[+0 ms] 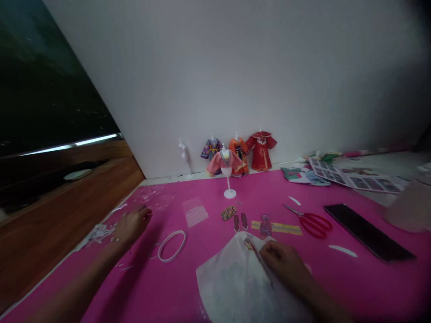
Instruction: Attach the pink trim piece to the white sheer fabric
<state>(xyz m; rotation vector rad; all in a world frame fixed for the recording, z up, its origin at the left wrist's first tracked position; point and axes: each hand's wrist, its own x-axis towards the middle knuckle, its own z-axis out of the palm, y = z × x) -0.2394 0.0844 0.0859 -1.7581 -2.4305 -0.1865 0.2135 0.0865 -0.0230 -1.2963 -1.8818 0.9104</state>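
Note:
My right hand point(281, 260) rests closed on a white sheet of paper or cloth point(235, 282) at the near middle of the pink mat point(188, 287), pinching its upper edge. My left hand point(132, 224) reaches out to the left, fingers curled, over scraps of clear wrapping point(97, 233) near the mat's left edge; what it holds, if anything, is blurred. A white ring point(172, 245) lies between the two hands. In front of the sheet lie small paper pieces point(240, 222), a beaded oval point(228, 212) and a yellow strip point(279, 228).
Red scissors point(311, 222) and a black phone point(367, 231) lie to the right. A small mannequin stand with a pink robe point(226, 167) stands ahead, with several doll dresses point(261, 150) against the white wall. Printed leaflets point(350, 177) lie at back right. A wooden ledge point(60, 211) borders the left.

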